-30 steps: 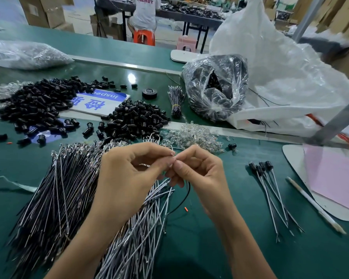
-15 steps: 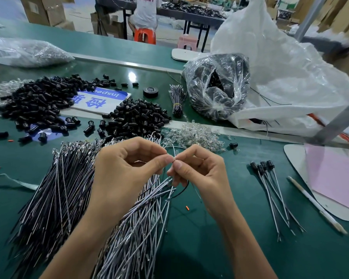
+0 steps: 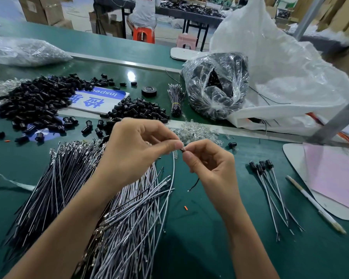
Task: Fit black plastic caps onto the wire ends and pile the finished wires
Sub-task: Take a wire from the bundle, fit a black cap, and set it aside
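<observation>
Cap [image 3: 182,150] pinched between fingertips of left hand [image 3: 137,152] and right hand [image 3: 212,168], centre frame. White wire [image 3: 172,178] curving down just below.

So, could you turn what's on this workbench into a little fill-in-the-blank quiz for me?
1. The left hand and right hand together pinch a small black ____ between their fingertips.
2. The few finished wires lie on the person's ____ side.
3. The tape roll beyond the hands is coloured ____.
Missing words: cap; right; black.
</observation>
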Action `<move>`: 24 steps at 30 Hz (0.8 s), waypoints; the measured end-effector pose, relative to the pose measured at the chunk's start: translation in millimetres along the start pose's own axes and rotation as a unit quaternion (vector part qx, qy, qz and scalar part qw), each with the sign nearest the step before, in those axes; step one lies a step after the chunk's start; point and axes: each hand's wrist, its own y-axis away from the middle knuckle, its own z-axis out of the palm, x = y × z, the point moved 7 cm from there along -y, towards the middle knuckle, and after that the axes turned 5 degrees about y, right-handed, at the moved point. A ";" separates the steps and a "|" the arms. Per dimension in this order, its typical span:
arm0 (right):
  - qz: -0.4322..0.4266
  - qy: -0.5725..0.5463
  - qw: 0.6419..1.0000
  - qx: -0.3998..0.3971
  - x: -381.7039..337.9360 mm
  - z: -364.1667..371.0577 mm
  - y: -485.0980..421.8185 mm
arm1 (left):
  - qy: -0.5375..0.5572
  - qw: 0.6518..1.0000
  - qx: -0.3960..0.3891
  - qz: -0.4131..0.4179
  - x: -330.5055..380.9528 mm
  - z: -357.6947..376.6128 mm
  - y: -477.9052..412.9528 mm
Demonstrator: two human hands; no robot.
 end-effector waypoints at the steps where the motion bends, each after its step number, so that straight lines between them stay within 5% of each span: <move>1: 0.002 -0.001 1.000 0.014 0.3 -2.4 -0.6 | -0.001 1.000 -0.011 0.002 0.7 1.4 -5.7; 9: -0.025 0.098 0.986 0.133 -0.4 -23.6 0.2 | -0.019 0.998 -0.038 0.043 7.2 14.2 -25.2; 12: -0.025 0.120 0.980 0.154 2.2 -29.2 -0.5 | -0.059 0.996 0.026 0.055 -10.6 4.4 -40.4; 14: -0.028 0.140 0.978 0.152 3.6 -30.1 -1.7 | -0.226 0.969 0.085 0.054 -33.0 -6.8 -57.2; 17: -0.032 0.183 0.972 0.144 4.6 -25.6 -2.2 | -0.460 0.886 0.018 -0.050 -87.8 -10.8 -82.1; 20: -0.034 0.207 0.968 0.136 6.4 -22.2 -2.7 | -0.502 0.854 -0.058 -0.120 -128.5 -10.8 -85.6; 24: -0.033 0.218 0.966 0.138 9.4 -22.8 -3.4 | -0.503 0.858 -0.029 -0.098 -135.9 -14.0 -89.7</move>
